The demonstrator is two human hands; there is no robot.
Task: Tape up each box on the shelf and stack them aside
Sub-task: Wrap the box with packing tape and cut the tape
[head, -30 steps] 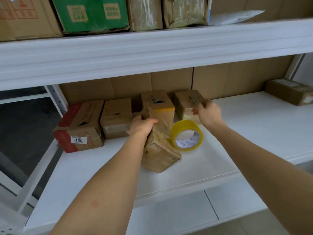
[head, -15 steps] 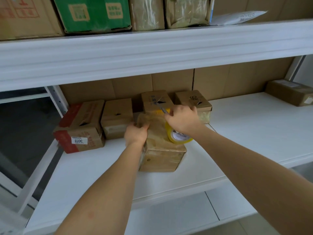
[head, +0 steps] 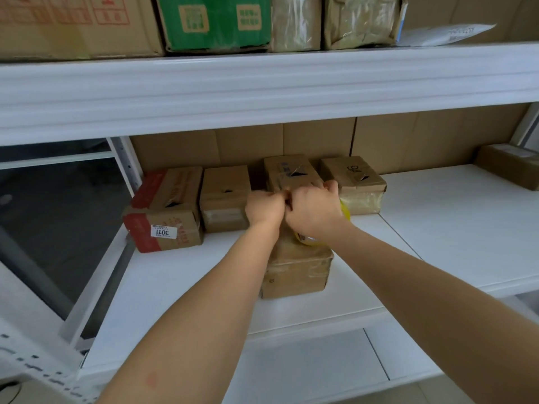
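Fingers of both hands clenched over front box (head: pixel 296 269), four boxes (head: pixel 224 196) behind, tape roll (head: pixel 309 242) hidden.

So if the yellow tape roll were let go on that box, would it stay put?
Probably not: the tape roll, gripped by the right hand, is round, so on edge it would likely roll off the box. Laid flat, it should sit steady.

a: the tape roll (head: pixel 346 213) is yellow, the box (head: pixel 297 266) under it plain brown.
b: and the shelf (head: pixel 455 228)?
a: white. the far-left box (head: pixel 163 211) is brown with red bands (and a white label with black digits). up top, a green box (head: pixel 215 21).
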